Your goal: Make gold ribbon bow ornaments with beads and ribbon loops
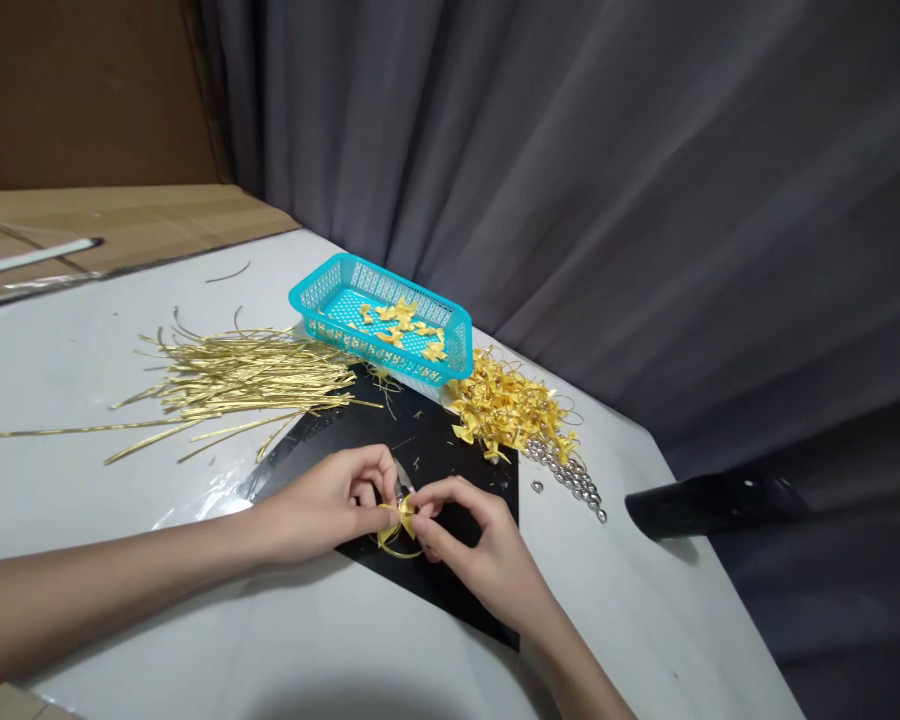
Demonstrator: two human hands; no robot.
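Watching through the head camera, I count two hands over a black mat (450, 440). The left hand (322, 500) reaches in from the left, its fingers curled into a narrow pinch on a gold ribbon loop (399, 525). The right hand (480, 550) comes up from the lower right, its thumb and fingertips pinching the same loop. That one loop sits between the hands, just above the mat, with a crumpled yellow bow on top and a thin gold band curving below. The tips of a small metal tool (403, 487) show beside it; I cannot tell which hand has it. Nearby on a white table (120, 520) lie one teal basket (457, 340) of yellow bows, one heap of gold strips (255, 375), one heap of gold bows (506, 410) and a row of silver beads (570, 480).
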